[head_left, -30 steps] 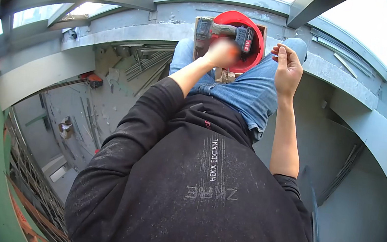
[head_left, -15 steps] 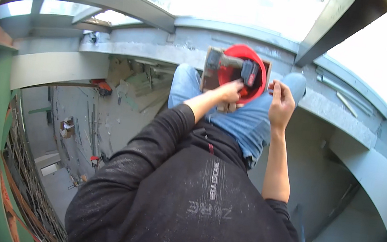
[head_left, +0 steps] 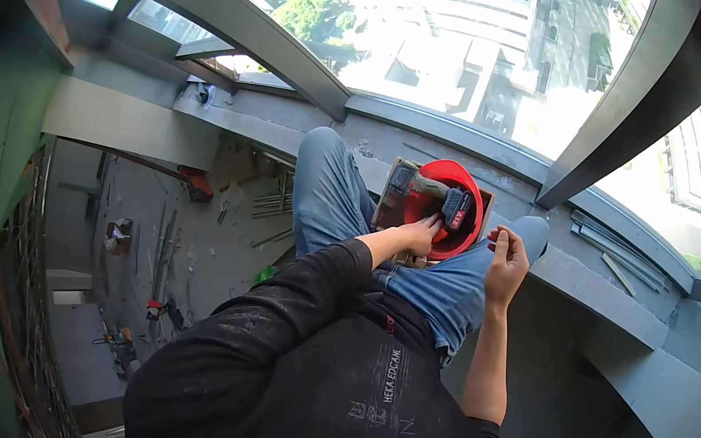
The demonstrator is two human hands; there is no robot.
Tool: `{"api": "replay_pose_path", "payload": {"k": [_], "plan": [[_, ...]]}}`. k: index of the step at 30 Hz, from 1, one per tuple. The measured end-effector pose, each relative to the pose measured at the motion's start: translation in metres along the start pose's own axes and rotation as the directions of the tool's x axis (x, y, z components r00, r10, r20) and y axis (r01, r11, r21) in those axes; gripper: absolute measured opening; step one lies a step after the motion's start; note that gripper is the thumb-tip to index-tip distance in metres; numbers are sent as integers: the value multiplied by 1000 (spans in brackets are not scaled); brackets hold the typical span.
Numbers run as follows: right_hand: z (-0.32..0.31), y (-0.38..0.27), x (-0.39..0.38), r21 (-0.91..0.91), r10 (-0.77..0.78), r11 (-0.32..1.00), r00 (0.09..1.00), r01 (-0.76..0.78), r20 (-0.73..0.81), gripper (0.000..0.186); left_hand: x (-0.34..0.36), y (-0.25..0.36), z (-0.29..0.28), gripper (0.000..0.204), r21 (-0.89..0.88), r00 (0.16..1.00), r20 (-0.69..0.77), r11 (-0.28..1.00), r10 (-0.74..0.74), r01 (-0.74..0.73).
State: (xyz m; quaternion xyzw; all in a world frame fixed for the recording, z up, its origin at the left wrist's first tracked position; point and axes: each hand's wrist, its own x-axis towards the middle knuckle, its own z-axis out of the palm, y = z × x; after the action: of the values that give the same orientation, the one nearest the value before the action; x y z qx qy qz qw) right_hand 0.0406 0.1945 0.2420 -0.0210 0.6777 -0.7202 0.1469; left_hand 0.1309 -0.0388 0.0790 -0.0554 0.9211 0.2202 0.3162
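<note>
Red plastic, open side up: a helmet, set within a wooden-looking box between the legs of blue jeans. Across the opening, a cordless drill; runs lengthwise from the box's far left corner toward the right edge, slanting slightly nearer, with head at the left and dark battery over the helmet's hollow. Closest to all this, the left hand, in over the near edge of the box, fingers pointing away and rightward into the hollow. From those fingertips, battery just beyond and to the right, handle beyond; cannot tell whether touching. Cannot tell the left grip, or make out anything beneath the fingertips. Farther off, the right hand, raised outside the box's right edge, above the right leg of the jeans, apart from drill and helmet; thumb near curled fingers, cannot tell whether pinching anything
</note>
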Motion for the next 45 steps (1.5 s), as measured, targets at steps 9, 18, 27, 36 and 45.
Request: {"api": "replay_pose_path", "payload": {"k": [9, 18, 27, 36, 45], "plan": [[11, 0, 1, -17, -12, 1000, 999, 11, -46, 21, -10, 8, -12, 68, 73, 1000, 9, 997, -22, 21], [86, 25, 30, -281, -123, 944, 975, 173, 187, 24, 5, 10, -8, 34, 91, 956, -295, 995, 1, 28], [109, 92, 69, -834, -381, 455, 915, 311, 133, 57, 3, 16, -21, 33, 4, 942, -331, 998, -59, 64], [101, 124, 83, -886, -63, 441, 990, 140, 125, 63, 6, 0, -15, 37, -177, 986, -156, 984, -51, 23], [95, 135, 78, -918, -167, 369, 982, 146, 89, 66, -3, 20, -39, 26, -177, 986, -114, 979, -123, 102]]}}
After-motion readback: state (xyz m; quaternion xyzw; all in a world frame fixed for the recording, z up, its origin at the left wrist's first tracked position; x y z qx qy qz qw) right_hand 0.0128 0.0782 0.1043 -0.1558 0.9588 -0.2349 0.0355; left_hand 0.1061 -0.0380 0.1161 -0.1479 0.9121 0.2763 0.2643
